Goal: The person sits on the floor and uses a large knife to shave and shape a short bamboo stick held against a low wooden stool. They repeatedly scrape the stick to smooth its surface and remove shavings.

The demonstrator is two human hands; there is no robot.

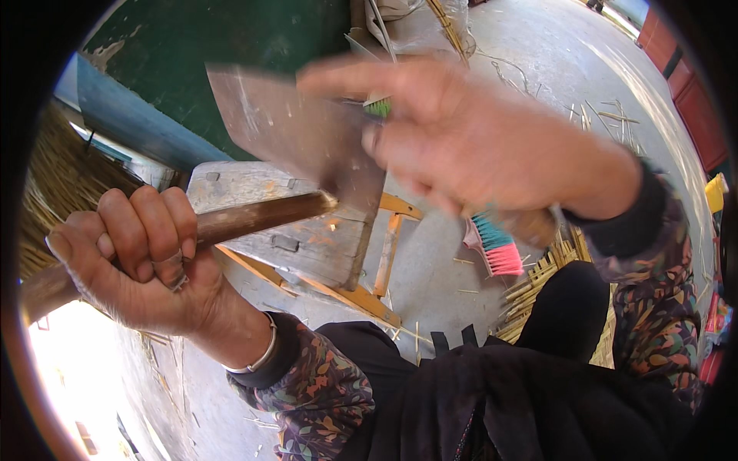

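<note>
Wood: steady stick (pixel 261 218), clasped in left grip (pixel 146 269), above bench (pixel 323 252); guide cleaver (pixel 300 127), held in right grip (pixel 492 134), away from left grip.

An improvised hand-craft workspace; whether it belongs to a home cannot be told.
A worn, mortised wooden bench (pixel 323 250) stands on a smooth grey floor (pixel 438 265) strewn with cut stalks (pixel 616 117). A broad-bladed, hoe-like tool (pixel 269 119), a mass of thin brown stems (pixel 58 177) and a brush with teal-and-pink bristles (pixel 496 246) mark a rough working spot; bright light floods the lower left.
</note>
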